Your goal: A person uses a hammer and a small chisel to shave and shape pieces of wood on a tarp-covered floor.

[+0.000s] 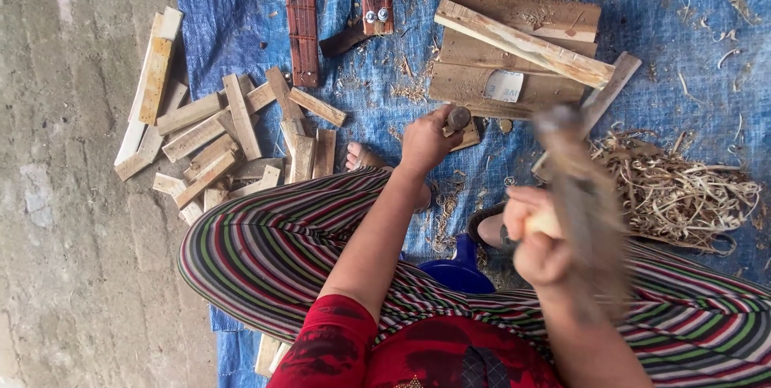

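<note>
Head view: left hand [424, 143] gripping a small wood block [464, 132] upright against the boards [514, 67] on the blue tarp [666, 26], long axis seemingly toward the camera. Right hand [536, 243] closed on a blurred blade [580, 195], raised just right of the block, pointing away from the body. Pile of split sticks [225, 143] lying well to the left, shavings [683, 187] to the right; much already cut, this block not yet split.
</note>
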